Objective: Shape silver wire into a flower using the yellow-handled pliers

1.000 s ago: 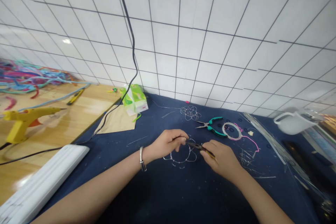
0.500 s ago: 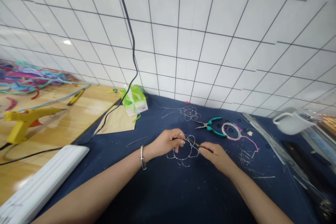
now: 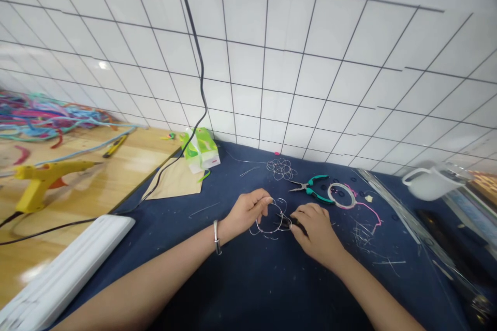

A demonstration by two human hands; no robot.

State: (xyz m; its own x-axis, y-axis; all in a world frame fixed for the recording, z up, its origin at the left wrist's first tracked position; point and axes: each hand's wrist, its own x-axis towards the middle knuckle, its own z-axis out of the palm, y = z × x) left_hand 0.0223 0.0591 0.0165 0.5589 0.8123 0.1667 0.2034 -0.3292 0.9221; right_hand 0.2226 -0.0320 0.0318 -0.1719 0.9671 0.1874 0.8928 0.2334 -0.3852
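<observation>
My left hand [image 3: 248,210] is closed in a pinch on the upper left of a wire flower [image 3: 271,231], a silvery ring with looped petals and small pinkish beads. My right hand [image 3: 316,230] curls around dark pliers [image 3: 286,222], mostly hidden by the fingers. Their narrow jaws point left, at the flower's right-hand loops; whether they grip the wire I cannot tell. Beyond my hands lies a second wire flower [image 3: 280,169]. Teal-handled pliers [image 3: 310,186] rest on the dark blue cloth [image 3: 240,279], jaws apart, beside a pale ring-shaped coil [image 3: 331,195].
Wire offcuts [image 3: 363,238] and long wires [image 3: 388,204] lie to the right, near a white mug [image 3: 427,183]. On the left are a white power strip [image 3: 73,269], a yellow glue gun [image 3: 39,181], a tissue pack [image 3: 200,149] and a black cable [image 3: 202,77].
My right hand has turned palm-down over the pliers, whose jaws have dropped lower beside the flower. The flower has tilted slightly in my left hand, which keeps its pinch.
</observation>
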